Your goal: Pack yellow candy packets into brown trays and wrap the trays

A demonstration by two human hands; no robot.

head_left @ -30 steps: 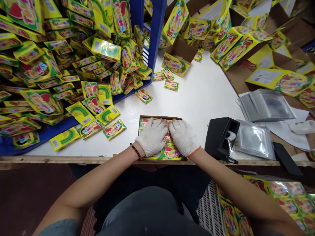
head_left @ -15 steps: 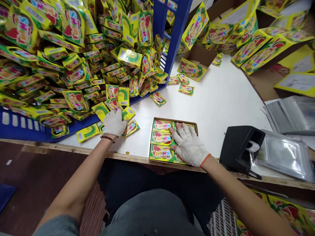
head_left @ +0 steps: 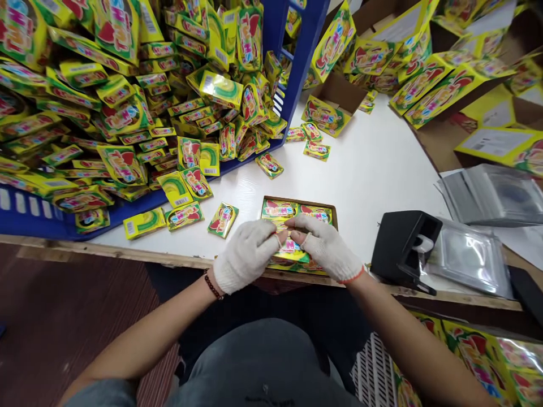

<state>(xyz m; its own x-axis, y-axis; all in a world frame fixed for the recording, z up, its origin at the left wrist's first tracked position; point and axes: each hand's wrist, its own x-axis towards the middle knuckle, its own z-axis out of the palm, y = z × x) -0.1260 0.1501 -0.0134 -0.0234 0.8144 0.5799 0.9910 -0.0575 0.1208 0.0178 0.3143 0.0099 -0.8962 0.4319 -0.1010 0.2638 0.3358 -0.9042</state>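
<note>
Both my hands wear white knit gloves and meet over a shallow brown cardboard tray (head_left: 335, 210) at the table's front edge. My left hand (head_left: 246, 255) and my right hand (head_left: 326, 249) pinch one small yellow-green candy packet (head_left: 291, 247) between their fingertips, just above the packets lying in rows in the tray. Loose packets (head_left: 223, 219) lie on the white table to the left of the tray.
A blue crate (head_left: 25, 212) heaped with packets fills the left. A black tape dispenser (head_left: 403, 246) stands right of the tray, with clear plastic bags (head_left: 470, 254) behind it. Open printed cartons (head_left: 328, 116) sit at the back and right.
My left hand went out to the loose packets by the crate, then came back to the tray with one. My right hand lifted off the tray's packets to meet it.
</note>
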